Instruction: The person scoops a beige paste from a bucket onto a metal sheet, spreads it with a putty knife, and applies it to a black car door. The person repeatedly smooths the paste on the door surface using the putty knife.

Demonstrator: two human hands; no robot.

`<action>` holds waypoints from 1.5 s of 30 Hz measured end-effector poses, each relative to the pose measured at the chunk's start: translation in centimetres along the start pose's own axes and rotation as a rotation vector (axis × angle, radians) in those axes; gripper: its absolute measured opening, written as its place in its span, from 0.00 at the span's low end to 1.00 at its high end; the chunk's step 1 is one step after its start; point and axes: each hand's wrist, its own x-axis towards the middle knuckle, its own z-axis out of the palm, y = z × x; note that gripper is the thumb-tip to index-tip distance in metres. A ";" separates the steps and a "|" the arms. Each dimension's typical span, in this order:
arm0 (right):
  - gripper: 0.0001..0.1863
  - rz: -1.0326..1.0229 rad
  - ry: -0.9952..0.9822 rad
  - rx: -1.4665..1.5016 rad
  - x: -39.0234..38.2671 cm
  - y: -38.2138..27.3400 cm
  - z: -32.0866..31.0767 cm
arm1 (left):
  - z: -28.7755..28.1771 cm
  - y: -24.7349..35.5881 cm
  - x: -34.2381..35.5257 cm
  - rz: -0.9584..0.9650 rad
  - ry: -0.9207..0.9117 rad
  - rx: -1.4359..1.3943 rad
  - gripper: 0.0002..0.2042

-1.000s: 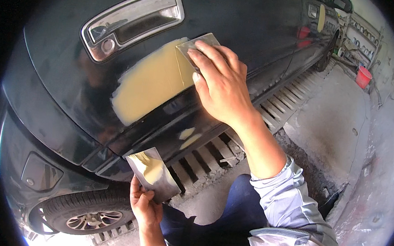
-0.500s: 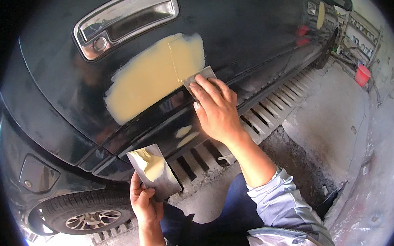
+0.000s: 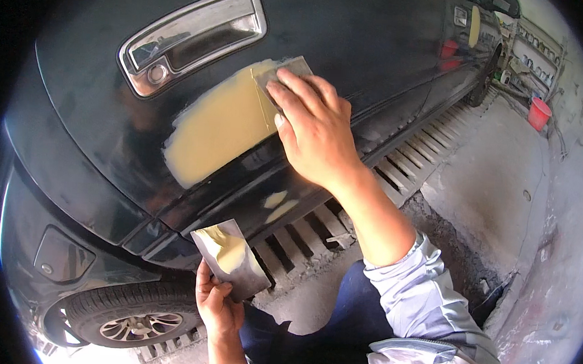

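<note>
A broad patch of yellow filler putty (image 3: 211, 134) covers part of the dark car door (image 3: 360, 46), below the chrome door handle (image 3: 196, 43). My right hand (image 3: 315, 127) is closed on a flat metal putty spreader (image 3: 297, 67), whose blade lies over the patch's right end. A thin ridge line runs down the putty just left of the blade. Low in front of the door, my left hand (image 3: 219, 302) grips a rectangular metal plate (image 3: 249, 279) between thumb and fingers. On the plate's upper part sits a smear of pale yellow putty (image 3: 228, 250).
Two small putty spots (image 3: 277, 204) mark the lower door. A wheel (image 3: 136, 322) stands at lower left. Slatted grating (image 3: 308, 240) runs under the car beside a rough-edged pit (image 3: 444, 245). A red bucket (image 3: 539, 114) and a shelf of bottles (image 3: 535, 57) are at the far right.
My right hand has moved the spreader upward, from the patch's lower right edge to its upper right end. My left hand and the plate stay nearly in place; the view has shifted slightly.
</note>
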 end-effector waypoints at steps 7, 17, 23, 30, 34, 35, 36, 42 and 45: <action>0.25 0.083 -0.091 0.080 -4.5 -0.7 0.7 | -0.6 -0.2 0.0 0.004 0.010 -0.009 0.34; 0.25 0.087 -0.149 0.053 -9.2 0.4 1.2 | 2.1 0.0 -0.2 0.026 -0.073 -0.069 0.30; 0.26 0.045 -0.268 1.148 -11.4 -4.9 -6.2 | 5.2 0.0 -0.1 0.073 -0.095 -0.150 0.30; 0.25 -0.090 -0.503 0.721 -13.1 -2.3 -4.1 | 6.1 1.3 -0.2 0.193 -0.117 -0.173 0.33; 0.24 0.044 -0.134 0.197 -6.5 0.2 -2.9 | 5.5 1.3 -0.4 0.221 -0.086 -0.115 0.32; 0.23 0.029 -0.104 0.144 -4.7 0.7 -2.8 | 4.9 1.1 -0.4 0.203 -0.077 -0.115 0.32; 0.23 0.014 -0.072 0.111 -3.1 0.7 -2.1 | 4.0 1.2 -0.6 0.182 -0.068 -0.124 0.32; 0.21 -0.061 0.066 0.025 1.6 0.4 -1.0 | 2.6 0.6 -1.1 0.091 0.003 -0.152 0.30; 0.21 -0.062 0.072 0.028 2.2 -0.8 -0.4 | 2.2 0.5 -1.0 0.067 0.002 -0.149 0.31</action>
